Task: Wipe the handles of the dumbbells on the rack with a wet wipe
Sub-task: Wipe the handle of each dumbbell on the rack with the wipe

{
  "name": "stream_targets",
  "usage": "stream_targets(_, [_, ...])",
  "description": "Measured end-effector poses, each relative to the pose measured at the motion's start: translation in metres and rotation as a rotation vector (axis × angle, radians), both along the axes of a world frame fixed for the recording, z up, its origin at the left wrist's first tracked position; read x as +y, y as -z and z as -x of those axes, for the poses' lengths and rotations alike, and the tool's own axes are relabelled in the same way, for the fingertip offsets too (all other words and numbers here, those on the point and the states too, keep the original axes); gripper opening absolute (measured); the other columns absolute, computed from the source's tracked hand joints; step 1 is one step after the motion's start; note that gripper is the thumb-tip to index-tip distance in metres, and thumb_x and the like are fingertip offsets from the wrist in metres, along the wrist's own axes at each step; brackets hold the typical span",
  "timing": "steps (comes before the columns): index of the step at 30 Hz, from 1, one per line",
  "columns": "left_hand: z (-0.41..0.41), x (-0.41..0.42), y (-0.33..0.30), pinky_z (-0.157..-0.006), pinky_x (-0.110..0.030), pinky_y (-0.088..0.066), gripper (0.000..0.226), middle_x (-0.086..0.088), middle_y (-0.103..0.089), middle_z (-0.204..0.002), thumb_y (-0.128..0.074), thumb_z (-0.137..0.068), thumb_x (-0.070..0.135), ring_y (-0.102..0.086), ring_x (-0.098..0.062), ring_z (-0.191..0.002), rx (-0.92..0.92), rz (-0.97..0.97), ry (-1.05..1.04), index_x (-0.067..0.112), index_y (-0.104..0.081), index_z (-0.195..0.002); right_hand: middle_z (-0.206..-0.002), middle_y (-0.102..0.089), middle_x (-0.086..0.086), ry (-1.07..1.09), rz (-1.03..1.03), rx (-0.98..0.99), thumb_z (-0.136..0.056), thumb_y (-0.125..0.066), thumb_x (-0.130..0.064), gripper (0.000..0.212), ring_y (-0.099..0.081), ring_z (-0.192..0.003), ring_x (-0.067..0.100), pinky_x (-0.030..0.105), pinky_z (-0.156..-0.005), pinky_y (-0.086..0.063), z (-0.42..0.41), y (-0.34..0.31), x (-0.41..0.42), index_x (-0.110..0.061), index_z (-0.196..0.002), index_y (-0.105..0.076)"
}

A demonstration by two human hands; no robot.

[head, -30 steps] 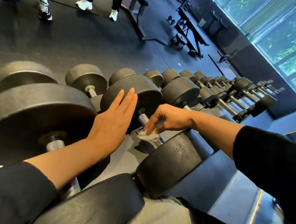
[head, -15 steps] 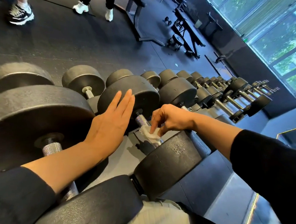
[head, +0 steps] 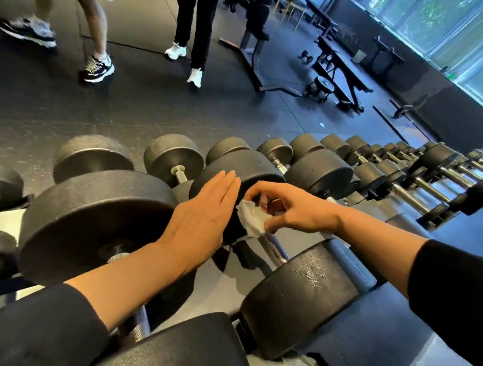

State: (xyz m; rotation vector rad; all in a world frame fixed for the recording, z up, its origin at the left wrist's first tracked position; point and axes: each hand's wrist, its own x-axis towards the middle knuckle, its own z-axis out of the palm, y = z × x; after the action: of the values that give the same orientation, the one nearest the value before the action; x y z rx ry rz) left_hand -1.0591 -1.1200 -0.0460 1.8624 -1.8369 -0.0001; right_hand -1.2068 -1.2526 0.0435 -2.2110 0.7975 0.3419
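A long rack [head: 351, 263] holds a row of black dumbbells with chrome handles. My right hand [head: 288, 208] pinches a crumpled white wet wipe [head: 251, 218] at the far end of one chrome handle [head: 272, 249], just above the near black head [head: 299, 296]. My left hand [head: 205, 214] lies flat with straight fingers against the far head [head: 239, 166] of that same dumbbell. A bigger dumbbell [head: 94, 219] sits to the left under my left forearm, and its knurled handle [head: 136, 324] shows below the arm.
Smaller dumbbells [head: 406, 182] run off along the rack to the right. Two people's legs and shoes [head: 97, 65] stand on the dark floor beyond the rack. A weight bench [head: 338, 70] and a machine frame [head: 254, 53] stand farther back near the windows.
My right hand has slid the wipe up the handle from near the front head toward the far head. The left hand stays flat on the far head. The view has tilted up.
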Motion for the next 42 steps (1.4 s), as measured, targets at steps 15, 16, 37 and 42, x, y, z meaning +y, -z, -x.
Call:
stream_targets(15, [-0.043,0.108,-0.055,-0.069,-0.041,-0.059,0.075,-0.01,-0.039,-0.148,-0.065,-0.073,-0.005,-0.039,-0.026,-0.132,-0.218,-0.067,-0.353,0.007,-0.04,-0.142,-0.093,-0.071,0.009,-0.544,-0.072,-0.136,-0.076,-0.076,-0.009,0.021,-0.068,-0.075,0.02,0.033,-0.073,-0.057,-0.085,0.029,0.058,-0.006,-0.096,-0.072])
stream_targets(16, [-0.041,0.115,-0.057,-0.069,-0.041,-0.059,0.07,-0.009,-0.039,-0.147,-0.062,-0.077,-0.003,-0.041,-0.025,-0.131,-0.211,-0.077,-0.399,0.008,-0.04,-0.142,-0.094,-0.071,0.009,-0.576,-0.038,-0.149,-0.076,-0.075,-0.009,0.022,-0.066,-0.075,0.02,0.031,-0.073,-0.057,-0.087,0.033,0.063,-0.006,-0.098,-0.072])
stream_targets(37, [0.034,0.149,-0.087,-0.103,-0.01,-0.029,0.053,0.008,-0.041,-0.144,-0.049,-0.097,0.009,-0.04,-0.002,-0.128,0.371,-0.113,-1.031,0.024,-0.034,-0.146,-0.089,-0.054,-0.006,-0.51,0.008,-0.697,-0.074,-0.075,-0.005,0.017,-0.05,-0.073,0.007,0.009,-0.066,-0.042,-0.096,0.102,0.098,-0.011,-0.086,-0.065])
stream_targets(42, [0.034,0.146,-0.088,-0.104,-0.022,-0.034,0.051,0.007,-0.048,-0.139,-0.048,-0.097,0.008,-0.045,-0.005,-0.125,0.352,-0.17,-1.065,0.026,-0.038,-0.143,-0.087,-0.056,-0.004,-0.457,-0.181,-0.723,-0.074,-0.073,-0.004,0.016,-0.055,-0.076,0.011,0.028,-0.069,-0.051,-0.08,0.109,0.105,-0.013,-0.08,-0.061])
